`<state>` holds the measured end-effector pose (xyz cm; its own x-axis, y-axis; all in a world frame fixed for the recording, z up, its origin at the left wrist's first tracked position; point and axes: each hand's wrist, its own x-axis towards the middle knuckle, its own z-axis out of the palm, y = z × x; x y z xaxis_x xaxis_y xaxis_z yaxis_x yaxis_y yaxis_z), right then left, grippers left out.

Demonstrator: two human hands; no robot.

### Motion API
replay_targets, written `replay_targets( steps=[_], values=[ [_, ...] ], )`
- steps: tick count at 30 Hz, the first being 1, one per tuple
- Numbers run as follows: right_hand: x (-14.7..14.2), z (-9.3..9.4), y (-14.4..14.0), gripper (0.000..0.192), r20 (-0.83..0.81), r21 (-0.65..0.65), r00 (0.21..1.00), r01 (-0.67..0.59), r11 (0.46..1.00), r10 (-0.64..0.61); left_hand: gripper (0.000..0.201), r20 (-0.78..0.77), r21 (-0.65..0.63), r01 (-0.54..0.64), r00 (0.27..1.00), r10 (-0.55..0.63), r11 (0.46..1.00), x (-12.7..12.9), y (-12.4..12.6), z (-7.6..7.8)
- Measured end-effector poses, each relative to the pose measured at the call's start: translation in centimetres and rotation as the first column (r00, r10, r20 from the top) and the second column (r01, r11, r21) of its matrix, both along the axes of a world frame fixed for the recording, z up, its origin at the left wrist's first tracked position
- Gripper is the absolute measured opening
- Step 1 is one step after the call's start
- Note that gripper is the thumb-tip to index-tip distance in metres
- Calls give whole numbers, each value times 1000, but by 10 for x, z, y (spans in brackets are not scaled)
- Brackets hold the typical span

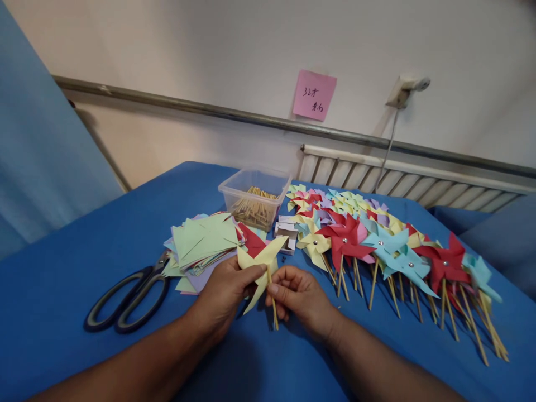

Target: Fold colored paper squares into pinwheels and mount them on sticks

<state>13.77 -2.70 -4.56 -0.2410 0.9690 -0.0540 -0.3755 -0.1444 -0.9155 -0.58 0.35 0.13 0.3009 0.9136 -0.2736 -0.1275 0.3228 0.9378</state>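
A pale yellow paper pinwheel (267, 258) is between my two hands, with a thin wooden stick (274, 312) against it that points down toward me. My left hand (228, 285) is closed on the paper from the left, its thumb lying across the middle near the stick's top. With fingers curled, my right hand (299, 293) pinches the stick and the edge of the paper from the right. The fingertips behind the paper are hidden. Just beyond my left hand lies a stack of cut paper squares (205, 237), pale green on top, with a red sheet (252, 241) beside it.
Large dark-handled scissors (125, 301) lie at the left on the blue cloth (54, 296). Behind the stack stands a clear plastic box (234, 195) of wooden sticks. A small white box (286, 237) is beside it. Several finished pinwheels (345, 237) fill the right side.
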Motion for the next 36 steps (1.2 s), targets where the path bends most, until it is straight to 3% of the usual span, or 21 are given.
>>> replay_targets(
  steps=[22,29,33,36],
  values=[
    [-2,5,1,44,45,-75,999,28,997,-25,17,32,-3,4,999,-4,1000,1,1,-4],
    [-1,3,0,39,17,-28,1000,16,999,-15,18,6,-4,-32,999,32,999,1,2,-1],
    [0,6,-5,31,-97,90,982,170,981,-161,22,-10,-14,-72,997,72,997,1,3,1],
    [1,13,-9,30,-142,109,960,259,960,-243,23,-34,-33,-64,997,63,997,2,3,2]
  ],
)
